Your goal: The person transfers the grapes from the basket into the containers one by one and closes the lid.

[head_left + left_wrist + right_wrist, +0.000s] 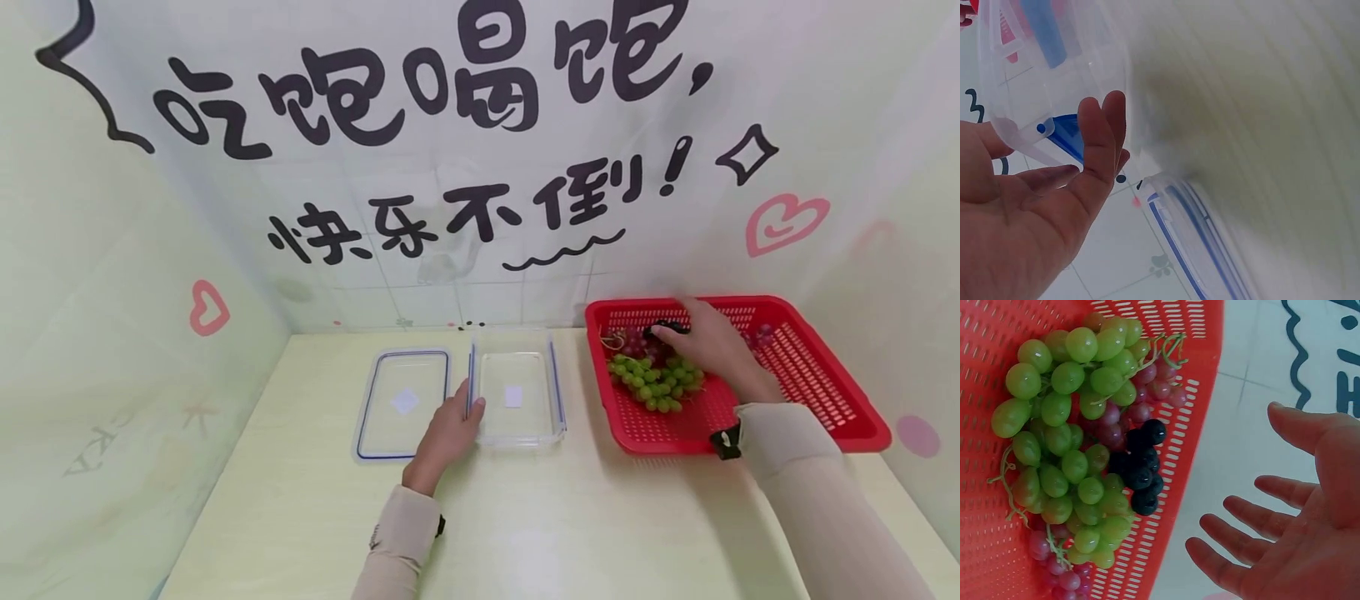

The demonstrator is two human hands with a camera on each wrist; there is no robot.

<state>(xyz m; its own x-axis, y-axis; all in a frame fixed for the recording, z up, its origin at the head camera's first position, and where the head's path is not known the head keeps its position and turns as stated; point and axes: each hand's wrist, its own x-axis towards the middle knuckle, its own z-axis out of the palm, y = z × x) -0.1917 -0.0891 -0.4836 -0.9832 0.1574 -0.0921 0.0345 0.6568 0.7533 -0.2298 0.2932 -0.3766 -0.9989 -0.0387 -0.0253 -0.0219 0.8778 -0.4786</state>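
My left hand (447,429) is at the left side of a clear plastic food container (517,437) with blue side clips, its thumb over the wall and its fingers along the outside. In the left wrist view the container (1066,75) sits between thumb and fingers. My right hand (712,337) reaches over a red perforated basket (690,429). Its fingers are spread and hold nothing in the right wrist view. Below it lie a bunch of green grapes (1075,469), some black grapes (1141,469) and red grapes (1110,428).
A clear lid (401,362) with a blue seal lies flat left of the container. Behind the pale wooden table (517,525) hangs a white printed sheet (465,250). More red grapes (763,335) lie at the basket's far right.
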